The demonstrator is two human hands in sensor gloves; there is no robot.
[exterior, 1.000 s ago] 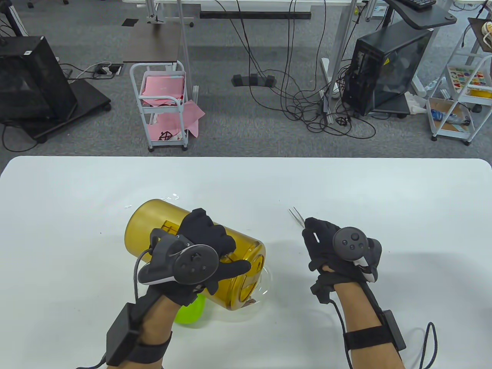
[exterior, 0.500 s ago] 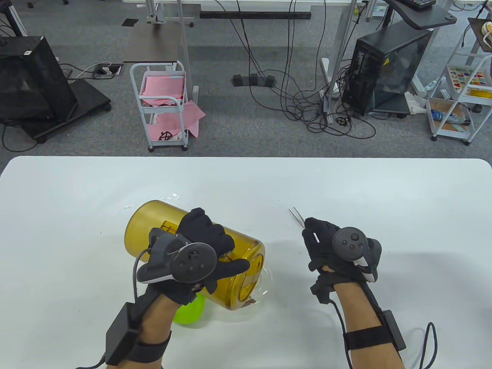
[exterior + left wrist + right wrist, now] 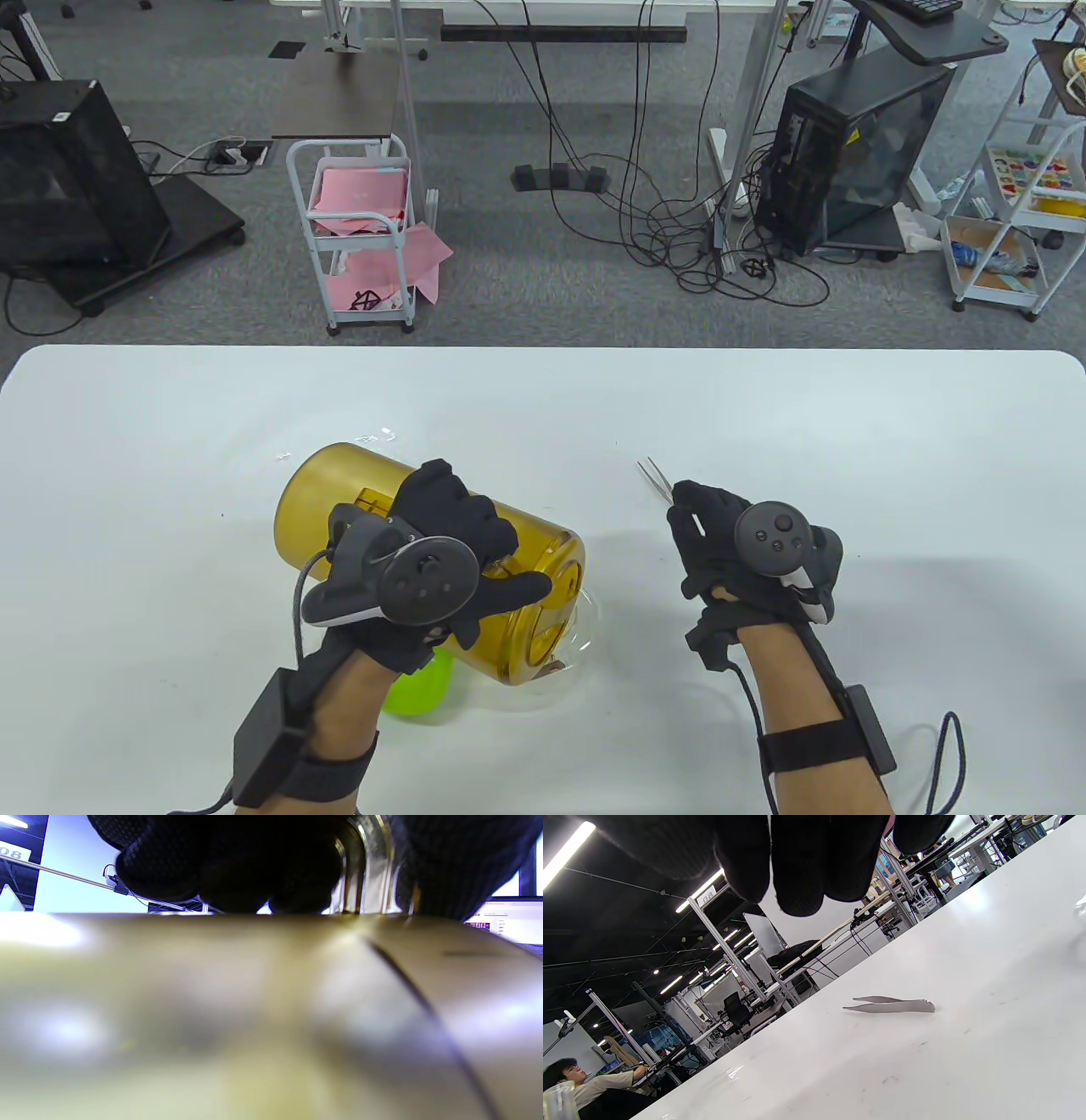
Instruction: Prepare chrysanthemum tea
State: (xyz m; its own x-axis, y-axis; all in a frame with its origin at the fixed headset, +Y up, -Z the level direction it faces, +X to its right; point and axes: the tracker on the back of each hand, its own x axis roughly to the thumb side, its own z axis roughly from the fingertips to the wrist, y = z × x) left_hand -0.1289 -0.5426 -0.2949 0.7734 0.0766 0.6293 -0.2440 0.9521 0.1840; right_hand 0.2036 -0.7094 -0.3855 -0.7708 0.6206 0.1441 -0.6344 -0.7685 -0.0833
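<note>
An amber see-through jug (image 3: pixel 327 492) is tipped over on its side, its mouth lowered to a clear glass vessel (image 3: pixel 585 632) on the table. My left hand (image 3: pixel 488 543) grips the jug by its handle, fingers over the top and thumb along the side. In the left wrist view the jug's wall (image 3: pixel 254 1005) fills the frame, blurred. Metal tweezers (image 3: pixel 654 476) lie flat on the table. My right hand (image 3: pixel 700 526) hovers just above their near end with fingers loosely curled. In the right wrist view the tweezers (image 3: pixel 891 1005) lie apart from the fingers (image 3: pixel 797 866).
A lime-green object (image 3: pixel 422 689) lies on the white table (image 3: pixel 848 441) under my left wrist, next to the glass vessel. A small brownish bit (image 3: pixel 553 667) shows at the jug's mouth inside the glass.
</note>
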